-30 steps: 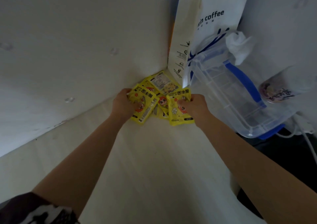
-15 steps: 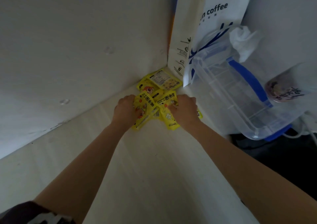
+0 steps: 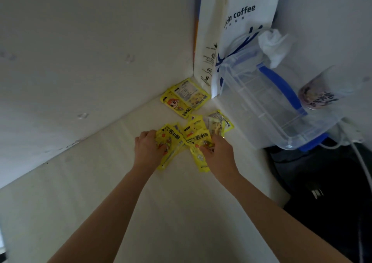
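Note:
Several yellow snack packets lie on a pale surface (image 3: 165, 202) near a wall corner. My left hand (image 3: 148, 149) grips a bunch of yellow packets (image 3: 171, 142) at its right side. My right hand (image 3: 218, 154) pinches another yellow packet (image 3: 198, 142) that hangs down past its fingers. Between and behind the hands lie loose packets (image 3: 216, 124). Two more packets (image 3: 185, 96) sit in the corner, one printed side up.
A white paper coffee bag (image 3: 225, 31) stands in the corner against the wall. A clear plastic box with blue handle (image 3: 267, 101) lies tilted to the right, with crumpled tissue (image 3: 273, 45) and a cup (image 3: 318, 95). A dark area with white cables (image 3: 358, 150) lies right.
Both hands have pulled back from the corner toward me with packets in them. Two packets stayed in the corner and a few more now lie uncovered behind my right hand.

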Action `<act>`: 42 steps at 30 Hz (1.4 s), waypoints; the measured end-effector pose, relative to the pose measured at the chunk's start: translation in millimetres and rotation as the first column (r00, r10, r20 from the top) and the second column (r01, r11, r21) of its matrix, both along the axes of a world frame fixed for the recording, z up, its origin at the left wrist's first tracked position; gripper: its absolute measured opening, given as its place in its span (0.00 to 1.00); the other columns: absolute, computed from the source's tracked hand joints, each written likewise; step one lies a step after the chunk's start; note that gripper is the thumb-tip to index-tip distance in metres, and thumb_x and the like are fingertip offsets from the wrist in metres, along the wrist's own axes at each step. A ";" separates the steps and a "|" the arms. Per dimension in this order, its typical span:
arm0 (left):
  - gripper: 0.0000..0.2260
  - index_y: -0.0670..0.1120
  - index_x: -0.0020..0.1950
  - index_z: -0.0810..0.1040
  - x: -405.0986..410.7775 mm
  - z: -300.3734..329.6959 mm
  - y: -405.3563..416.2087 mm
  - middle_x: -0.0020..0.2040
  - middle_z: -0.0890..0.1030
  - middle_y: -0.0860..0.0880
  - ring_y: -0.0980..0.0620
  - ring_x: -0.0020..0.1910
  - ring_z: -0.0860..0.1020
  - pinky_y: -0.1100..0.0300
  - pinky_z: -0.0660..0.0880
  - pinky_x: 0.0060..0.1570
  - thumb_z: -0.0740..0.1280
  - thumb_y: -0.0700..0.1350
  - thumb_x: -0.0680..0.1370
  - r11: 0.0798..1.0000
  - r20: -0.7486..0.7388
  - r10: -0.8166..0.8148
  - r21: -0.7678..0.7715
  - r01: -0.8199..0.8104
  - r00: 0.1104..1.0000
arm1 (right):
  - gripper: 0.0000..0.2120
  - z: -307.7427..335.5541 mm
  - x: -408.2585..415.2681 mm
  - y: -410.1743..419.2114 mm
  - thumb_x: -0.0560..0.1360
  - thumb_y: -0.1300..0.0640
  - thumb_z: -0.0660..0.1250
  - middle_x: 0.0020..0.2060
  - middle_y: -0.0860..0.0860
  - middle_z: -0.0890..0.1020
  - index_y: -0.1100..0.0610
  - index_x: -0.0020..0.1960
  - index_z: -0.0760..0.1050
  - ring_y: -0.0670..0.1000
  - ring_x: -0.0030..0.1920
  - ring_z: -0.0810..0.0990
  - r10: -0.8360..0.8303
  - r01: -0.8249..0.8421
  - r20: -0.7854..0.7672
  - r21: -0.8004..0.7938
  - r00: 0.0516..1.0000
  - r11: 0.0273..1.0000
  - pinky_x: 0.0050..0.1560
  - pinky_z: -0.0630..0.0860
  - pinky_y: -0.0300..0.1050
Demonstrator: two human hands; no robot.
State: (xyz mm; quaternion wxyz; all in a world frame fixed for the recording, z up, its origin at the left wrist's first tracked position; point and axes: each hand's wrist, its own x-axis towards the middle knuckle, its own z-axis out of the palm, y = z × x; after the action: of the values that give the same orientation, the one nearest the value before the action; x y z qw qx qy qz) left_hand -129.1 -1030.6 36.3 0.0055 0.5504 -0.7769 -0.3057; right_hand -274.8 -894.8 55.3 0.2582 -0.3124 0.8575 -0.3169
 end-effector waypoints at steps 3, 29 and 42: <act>0.18 0.44 0.58 0.76 7.5 2.2 10.1 0.51 0.80 0.43 0.38 0.55 0.74 0.46 0.74 0.55 0.73 0.47 0.71 0.998 -0.028 0.037 0.060 -0.035 0.999 | 0.09 5.3 1.7 13.9 0.74 0.55 0.71 0.37 0.49 0.76 0.60 0.44 0.74 0.40 0.35 0.73 -0.037 0.039 0.057 -0.026 0.998 0.999 0.33 0.68 0.29; 0.11 0.44 0.49 0.78 108.7 58.9 213.0 0.44 0.85 0.45 0.44 0.43 0.84 0.45 0.82 0.42 0.76 0.40 0.70 0.808 -0.395 0.512 0.522 -0.272 0.762 | 0.02 62.1 78.6 224.3 0.75 0.56 0.69 0.41 0.51 0.84 0.50 0.46 0.79 0.53 0.42 0.84 -0.379 0.454 0.438 -0.079 0.815 0.887 0.40 0.81 0.44; 0.09 0.44 0.47 0.79 182.9 57.3 255.2 0.42 0.84 0.46 0.49 0.39 0.84 0.54 0.81 0.35 0.75 0.39 0.70 0.861 -0.436 0.265 0.508 -0.008 0.860 | 0.02 71.3 213.8 315.9 0.75 0.58 0.69 0.39 0.49 0.83 0.53 0.48 0.79 0.47 0.37 0.83 -0.653 0.748 0.470 -0.023 0.594 0.663 0.31 0.77 0.38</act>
State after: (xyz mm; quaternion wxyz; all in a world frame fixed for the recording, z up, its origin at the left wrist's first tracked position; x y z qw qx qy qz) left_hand 53.8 -775.4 93.6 0.0857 0.4927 -0.6040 -0.6206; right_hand -61.1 -578.8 126.5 0.2548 0.1025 0.7926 -0.5443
